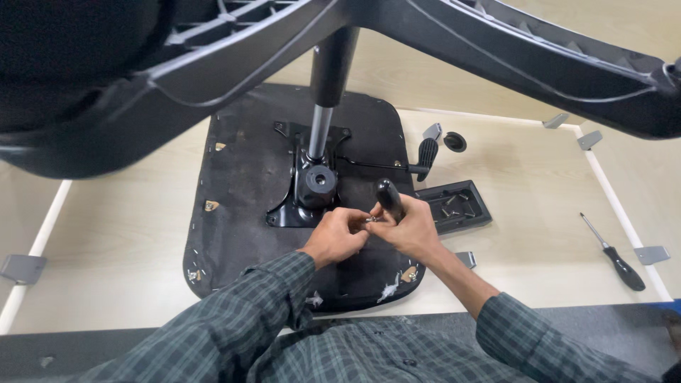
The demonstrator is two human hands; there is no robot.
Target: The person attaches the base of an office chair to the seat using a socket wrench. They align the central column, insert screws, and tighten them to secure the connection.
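A: How are the arms placed?

B: Both forearms are extended forward from the bottom edge of the view, clad in dark plaid sleeves. The right sleeve is pushed back, so more bare forearm is shown there.

A: And the hands?

B: The left hand and the right hand are brought together at the middle, fingertips touching. The left fingers are curled inward in a pinch. The right grip is closed around a dark handle, the knuckles turned upward and the wrist slightly bent.
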